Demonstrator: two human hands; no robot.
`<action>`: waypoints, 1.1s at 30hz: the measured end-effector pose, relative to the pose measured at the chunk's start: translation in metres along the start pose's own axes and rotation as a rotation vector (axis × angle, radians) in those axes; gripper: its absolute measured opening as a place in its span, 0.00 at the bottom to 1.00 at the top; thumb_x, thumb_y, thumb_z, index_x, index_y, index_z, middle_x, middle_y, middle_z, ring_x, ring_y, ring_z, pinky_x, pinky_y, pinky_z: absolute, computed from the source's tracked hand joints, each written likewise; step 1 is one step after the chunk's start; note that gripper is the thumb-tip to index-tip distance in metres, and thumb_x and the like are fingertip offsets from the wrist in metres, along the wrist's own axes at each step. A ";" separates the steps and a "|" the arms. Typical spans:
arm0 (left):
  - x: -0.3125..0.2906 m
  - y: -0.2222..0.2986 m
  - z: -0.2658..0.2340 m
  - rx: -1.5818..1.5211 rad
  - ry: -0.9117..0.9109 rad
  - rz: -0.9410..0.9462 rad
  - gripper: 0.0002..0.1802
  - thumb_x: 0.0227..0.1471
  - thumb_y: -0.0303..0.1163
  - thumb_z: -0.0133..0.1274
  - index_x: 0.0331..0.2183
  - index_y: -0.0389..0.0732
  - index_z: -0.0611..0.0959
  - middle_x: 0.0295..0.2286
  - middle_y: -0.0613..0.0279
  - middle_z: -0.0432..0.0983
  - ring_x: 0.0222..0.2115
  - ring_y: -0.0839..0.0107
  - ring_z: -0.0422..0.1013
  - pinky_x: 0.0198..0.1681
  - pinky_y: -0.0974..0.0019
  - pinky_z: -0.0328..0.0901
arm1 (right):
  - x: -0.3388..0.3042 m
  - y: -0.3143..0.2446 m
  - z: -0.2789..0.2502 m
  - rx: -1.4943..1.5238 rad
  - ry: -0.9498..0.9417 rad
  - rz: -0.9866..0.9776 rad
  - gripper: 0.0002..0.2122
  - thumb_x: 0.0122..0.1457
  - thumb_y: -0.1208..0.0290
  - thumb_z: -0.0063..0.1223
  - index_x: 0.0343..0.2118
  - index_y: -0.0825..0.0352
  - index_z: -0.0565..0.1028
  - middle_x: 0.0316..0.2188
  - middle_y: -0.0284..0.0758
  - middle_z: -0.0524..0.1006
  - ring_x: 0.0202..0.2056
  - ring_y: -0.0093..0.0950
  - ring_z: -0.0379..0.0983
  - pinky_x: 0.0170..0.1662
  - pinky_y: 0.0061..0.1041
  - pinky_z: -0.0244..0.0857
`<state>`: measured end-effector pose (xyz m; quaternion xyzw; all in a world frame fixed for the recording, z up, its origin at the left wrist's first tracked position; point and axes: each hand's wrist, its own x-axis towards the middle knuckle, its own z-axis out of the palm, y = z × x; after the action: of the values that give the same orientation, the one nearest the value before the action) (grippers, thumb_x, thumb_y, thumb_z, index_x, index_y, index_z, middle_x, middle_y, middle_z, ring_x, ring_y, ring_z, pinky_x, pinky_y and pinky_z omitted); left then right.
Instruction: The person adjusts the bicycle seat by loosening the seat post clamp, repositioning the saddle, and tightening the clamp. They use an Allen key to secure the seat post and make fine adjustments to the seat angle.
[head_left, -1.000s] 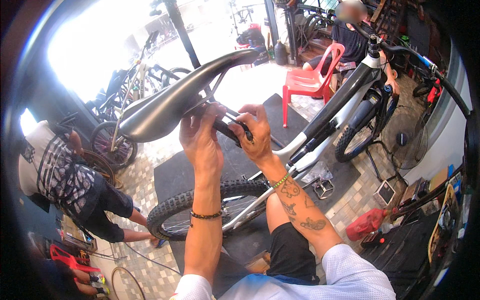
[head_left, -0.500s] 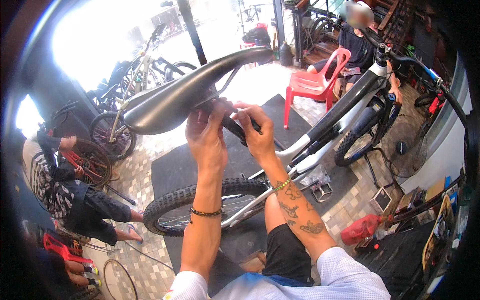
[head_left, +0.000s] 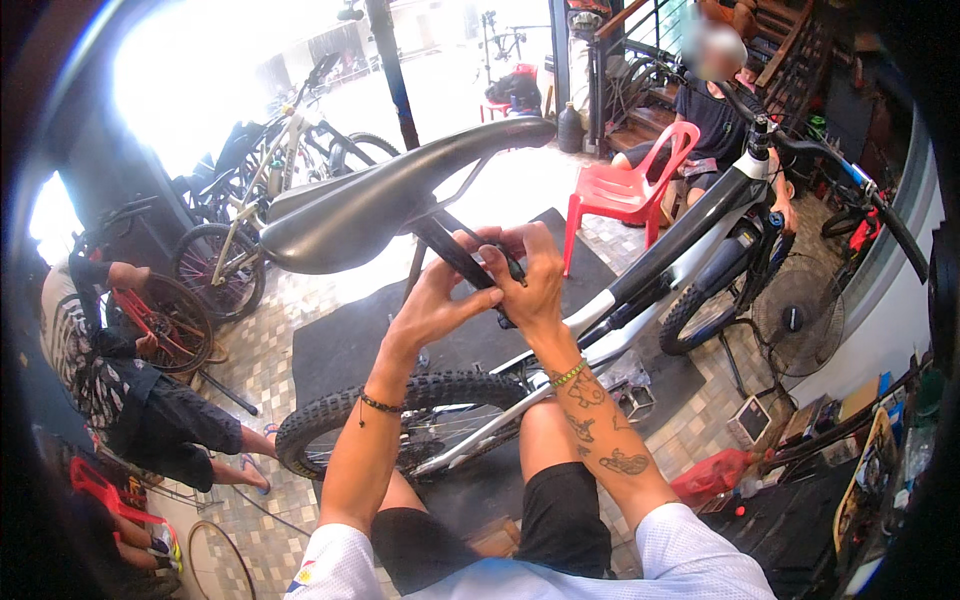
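Observation:
A black bicycle saddle (head_left: 350, 205) sits on a dark seatpost (head_left: 452, 250) in front of me, above a white and black bike frame (head_left: 690, 225). My left hand (head_left: 430, 305) is curled around the post below the saddle, its thumb stretched across toward the right hand; some of its fingers are hidden behind the post. On the post's right side, my right hand (head_left: 535, 275) has its fingers bent and pinches a thin black piece (head_left: 515, 268), too small to tell its kind. The knobby rear wheel (head_left: 400, 390) lies under my forearms.
A red plastic chair (head_left: 632, 178) stands beyond the bike, with a seated person (head_left: 715, 115) behind it. Another person (head_left: 120, 370) is at a red bike on the left. A standing fan (head_left: 800, 315) and a cluttered bench (head_left: 790, 530) are on the right. More parked bikes (head_left: 270, 180) stand at the far left.
My left hand has moved down from just under the saddle along the post, its thumb now spread out. The right hand has shifted slightly right and its fingers reach around the post's far side.

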<state>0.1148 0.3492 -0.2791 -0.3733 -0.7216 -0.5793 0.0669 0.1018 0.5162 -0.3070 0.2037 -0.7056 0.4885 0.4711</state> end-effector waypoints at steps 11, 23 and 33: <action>0.008 -0.011 0.005 0.190 0.118 0.097 0.29 0.52 0.22 0.63 0.56 0.35 0.79 0.48 0.55 0.81 0.49 0.65 0.77 0.53 0.60 0.73 | -0.001 0.002 0.009 -0.048 0.127 0.004 0.19 0.70 0.59 0.52 0.27 0.69 0.76 0.22 0.39 0.72 0.25 0.37 0.72 0.30 0.36 0.64; 0.010 -0.007 0.009 0.418 0.232 0.213 0.19 0.49 0.25 0.69 0.45 0.37 0.86 0.35 0.59 0.85 0.33 0.67 0.81 0.42 0.62 0.74 | 0.001 0.000 0.014 0.200 0.126 0.169 0.16 0.69 0.66 0.47 0.27 0.71 0.76 0.22 0.45 0.75 0.25 0.43 0.74 0.32 0.41 0.65; 0.011 -0.011 0.011 0.186 0.122 0.066 0.35 0.51 0.23 0.69 0.60 0.35 0.78 0.43 0.56 0.85 0.43 0.70 0.80 0.47 0.62 0.75 | 0.000 -0.003 -0.002 0.079 0.051 0.083 0.26 0.69 0.43 0.51 0.45 0.67 0.75 0.38 0.44 0.74 0.34 0.41 0.75 0.42 0.40 0.67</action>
<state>0.1040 0.3637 -0.2860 -0.3530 -0.7543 -0.5288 0.1638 0.1045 0.5164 -0.3054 0.1802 -0.6813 0.5400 0.4601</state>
